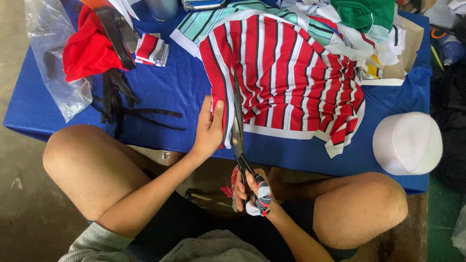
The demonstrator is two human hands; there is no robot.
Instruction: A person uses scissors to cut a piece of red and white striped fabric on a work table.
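A red fabric with white and black stripes (286,77) lies spread on the blue-covered table (174,87). My left hand (209,128) presses flat on its left edge, thumb on top. My right hand (252,191) grips the handles of long scissors (238,131); one handle is wrapped in cloth. The blades run up into the fabric just right of my left hand, cutting a narrow strip from the left edge.
A red cloth (87,48) and clear plastic bag (58,92) sit at the back left, with black straps (121,106) and a folded striped scrap (151,49). Teal-striped and green fabrics (359,19) pile at the back. A white round block (407,143) rests at the right. My knees flank the table.
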